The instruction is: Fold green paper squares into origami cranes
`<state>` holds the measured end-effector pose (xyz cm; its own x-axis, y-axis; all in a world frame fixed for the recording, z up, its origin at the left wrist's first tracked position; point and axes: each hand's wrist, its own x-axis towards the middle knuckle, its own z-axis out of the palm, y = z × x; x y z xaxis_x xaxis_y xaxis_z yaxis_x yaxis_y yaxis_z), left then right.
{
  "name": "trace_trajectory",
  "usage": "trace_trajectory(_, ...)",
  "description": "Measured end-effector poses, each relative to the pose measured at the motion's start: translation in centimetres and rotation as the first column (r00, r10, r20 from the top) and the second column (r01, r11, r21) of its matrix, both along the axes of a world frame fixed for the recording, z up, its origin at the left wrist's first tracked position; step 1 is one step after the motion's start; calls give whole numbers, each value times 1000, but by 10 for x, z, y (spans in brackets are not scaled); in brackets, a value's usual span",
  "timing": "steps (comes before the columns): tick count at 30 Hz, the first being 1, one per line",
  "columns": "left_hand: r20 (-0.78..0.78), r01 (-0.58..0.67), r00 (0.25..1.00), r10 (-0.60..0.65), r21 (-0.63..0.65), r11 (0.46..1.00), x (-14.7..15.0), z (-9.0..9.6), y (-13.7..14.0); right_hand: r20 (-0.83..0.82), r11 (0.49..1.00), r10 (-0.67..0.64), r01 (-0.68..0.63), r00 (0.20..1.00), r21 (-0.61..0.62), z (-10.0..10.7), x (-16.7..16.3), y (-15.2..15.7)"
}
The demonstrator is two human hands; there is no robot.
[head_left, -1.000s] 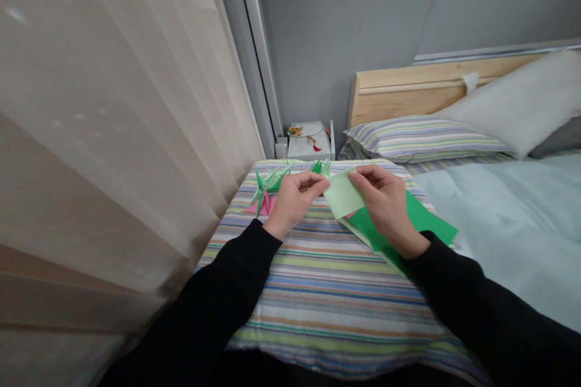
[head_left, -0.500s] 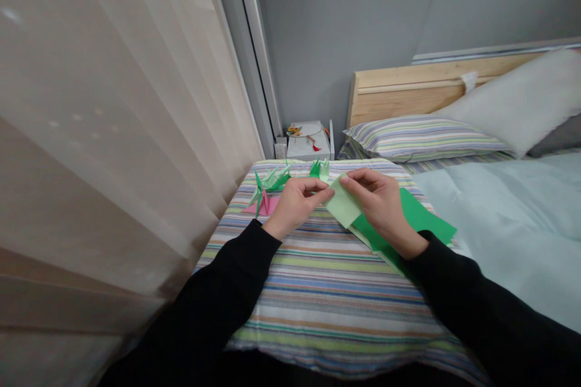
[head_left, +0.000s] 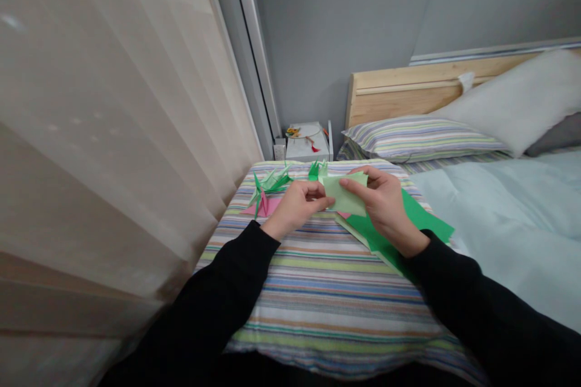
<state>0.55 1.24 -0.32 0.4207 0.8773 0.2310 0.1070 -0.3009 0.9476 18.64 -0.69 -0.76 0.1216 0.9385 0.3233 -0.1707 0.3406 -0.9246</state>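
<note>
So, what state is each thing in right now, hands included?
Pale green piece of paper: held up, apparently folded.
Right hand: pinching that paper between thumb and fingers.
Left hand: fingertips at the paper's left edge; grip unclear.
Bright green paper sheet: flat, on top of other sheets.
Green folded-paper figures: folded into pointed shapes.
White pillow: propped against the light wooden headboard.
Beige fabric curtain: hanging in folds.
</note>
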Motion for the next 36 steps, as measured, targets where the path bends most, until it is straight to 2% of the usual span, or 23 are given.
trace_trajectory(5, 117, -92, 989, 90, 13, 996, 0, -1, 1, -28, 999, 34, -34, 999, 19, 1, -1, 3)
trace_trajectory(8, 151, -115, 982, 116, -19, 993, 1, -1, 2, -69, 999, 2, 0, 998, 40, 2, 0, 6)
trace_trajectory(11, 153, -59, 986, 69, -69, 996, 1, -2, 1, -99, 996, -39, 47, 994, 80, 1, 1, 5)
trace_trajectory(15, 71, 61, 996, -52, -136, 989, 2, -2, -1, 107, 973, -104, 79, 989, 216, -1, 1, 0)
trace_trajectory(18, 17, 38, 999, -37, -52, 998, 2, 1, -2, 273, 957, -137, 57, 952, 283, -4, 0, -2)
trace_trajectory(21, 96, -30, 995, 24, 58, 998, 2, 4, -4, 340, 951, -133, 24, 931, 308, -6, 0, -2)
trace_trajectory(26, 146, -126, 983, 108, 118, 985, 4, 4, -6, 334, 950, -128, 19, 934, 311, -7, 0, -1)
trace_trajectory(36, 168, -132, 980, 109, 131, 983, 4, 3, -7, 210, 971, -64, 13, 976, 240, -8, -3, 0)
